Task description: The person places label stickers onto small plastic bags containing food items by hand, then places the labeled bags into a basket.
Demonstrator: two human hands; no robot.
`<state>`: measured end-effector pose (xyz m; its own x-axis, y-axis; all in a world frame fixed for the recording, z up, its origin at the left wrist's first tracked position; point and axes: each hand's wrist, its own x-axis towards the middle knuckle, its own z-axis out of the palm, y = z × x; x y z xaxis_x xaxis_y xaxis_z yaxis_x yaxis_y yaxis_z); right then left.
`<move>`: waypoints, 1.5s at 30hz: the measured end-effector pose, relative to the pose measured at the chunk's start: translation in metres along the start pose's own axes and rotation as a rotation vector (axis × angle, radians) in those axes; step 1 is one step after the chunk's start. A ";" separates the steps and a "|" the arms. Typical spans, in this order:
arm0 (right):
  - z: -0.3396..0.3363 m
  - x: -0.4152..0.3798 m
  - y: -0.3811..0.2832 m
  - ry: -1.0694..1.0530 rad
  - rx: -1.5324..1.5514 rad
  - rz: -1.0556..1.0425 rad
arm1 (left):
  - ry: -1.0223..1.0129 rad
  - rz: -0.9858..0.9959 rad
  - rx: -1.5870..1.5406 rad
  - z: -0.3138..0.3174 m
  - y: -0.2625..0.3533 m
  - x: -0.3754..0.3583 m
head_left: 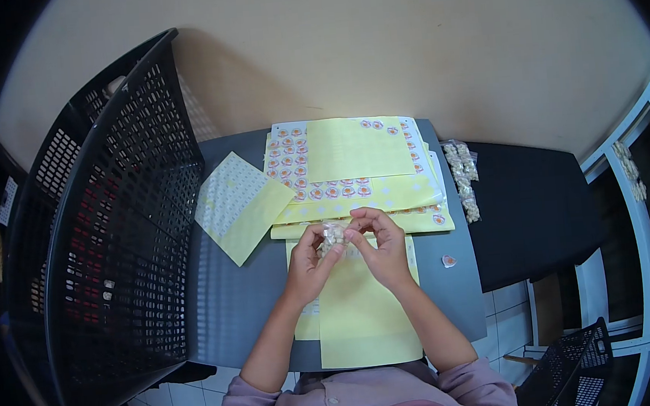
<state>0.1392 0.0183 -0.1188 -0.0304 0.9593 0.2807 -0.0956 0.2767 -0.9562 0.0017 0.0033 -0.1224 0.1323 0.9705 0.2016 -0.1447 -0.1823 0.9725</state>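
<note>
My left hand (311,265) is closed around a small clear plastic packet (333,237) of whitish pieces. At the packet's right edge, the thumb and forefinger of my right hand (380,248) are pinched together; whether a sticker is between them I cannot make out. Below both hands lies a plain yellow sheet (367,306) on the grey table. Just beyond them is a stack of yellow sticker sheets (287,164) printed with small round red-and-orange labels, with a partly used yellow sheet (359,151) on top.
A large black crate (125,180) stands on the left. Beside it lies a tilted yellow sheet (241,206) with small grey marks. One loose sticker (449,261) is on the table's right side. Filled packets (463,181) lie on a black surface (524,210) at right.
</note>
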 end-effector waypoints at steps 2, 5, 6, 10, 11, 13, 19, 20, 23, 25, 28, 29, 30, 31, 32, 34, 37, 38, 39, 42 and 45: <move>0.003 -0.002 -0.004 -0.022 -0.111 -0.071 | 0.018 0.031 -0.036 0.002 0.005 0.000; 0.005 -0.003 -0.005 -0.027 -0.114 -0.051 | -0.015 0.041 -0.041 -0.005 -0.001 0.001; 0.006 -0.003 -0.005 -0.025 -0.114 -0.051 | -0.016 0.040 -0.041 -0.006 -0.002 0.000; 0.006 -0.005 -0.008 0.022 -0.160 -0.103 | -0.009 0.045 -0.024 -0.008 -0.002 0.000; 0.007 -0.005 -0.009 0.057 -0.199 -0.138 | -0.021 0.035 -0.030 -0.008 -0.002 -0.001; 0.008 -0.005 -0.004 0.065 -0.173 -0.149 | -0.024 0.003 -0.054 -0.008 0.000 -0.001; 0.005 -0.002 -0.005 0.037 -0.128 -0.210 | 0.074 0.075 -0.071 -0.007 -0.003 0.001; 0.004 -0.002 -0.005 0.031 -0.124 -0.210 | 0.034 0.145 -0.022 -0.011 -0.007 0.002; 0.001 -0.001 -0.007 -0.012 -0.178 -0.257 | 0.056 0.179 0.109 -0.011 -0.004 0.002; 0.001 -0.001 -0.009 -0.021 -0.200 -0.263 | 0.067 0.195 0.120 -0.010 -0.001 0.002; 0.000 -0.001 -0.010 -0.036 -0.242 -0.284 | 0.083 0.235 0.168 -0.010 0.001 0.002; 0.000 -0.001 -0.011 -0.043 -0.261 -0.297 | 0.088 0.258 0.205 -0.011 0.001 0.002; 0.001 -0.001 -0.012 -0.042 -0.260 -0.298 | 0.087 0.258 0.206 -0.011 0.001 0.002; 0.002 -0.001 -0.013 -0.046 -0.244 -0.287 | 0.103 0.284 0.240 -0.012 0.001 0.002; 0.002 0.000 -0.014 -0.050 -0.227 -0.275 | 0.119 0.310 0.273 -0.011 0.001 0.002; 0.001 0.001 -0.016 -0.069 -0.249 -0.283 | 0.127 0.321 0.285 -0.011 0.002 0.002; -0.001 0.001 -0.014 -0.110 -0.280 -0.289 | 0.142 0.336 0.305 -0.010 0.003 0.002; -0.002 0.001 -0.013 -0.131 -0.291 -0.287 | 0.146 0.340 0.310 -0.010 0.003 0.002; -0.002 0.001 -0.013 -0.130 -0.291 -0.287 | 0.145 0.340 0.310 -0.010 0.003 0.002; -0.001 0.001 -0.014 -0.134 -0.312 -0.276 | 0.155 0.351 0.341 -0.010 0.000 0.002; -0.001 0.002 -0.011 -0.140 -0.324 -0.287 | 0.156 0.347 0.352 -0.011 -0.002 0.003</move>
<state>0.1410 0.0167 -0.1074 -0.1848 0.8304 0.5257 0.1959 0.5553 -0.8083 -0.0079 0.0083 -0.1254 -0.0165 0.8506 0.5255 0.1885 -0.5135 0.8371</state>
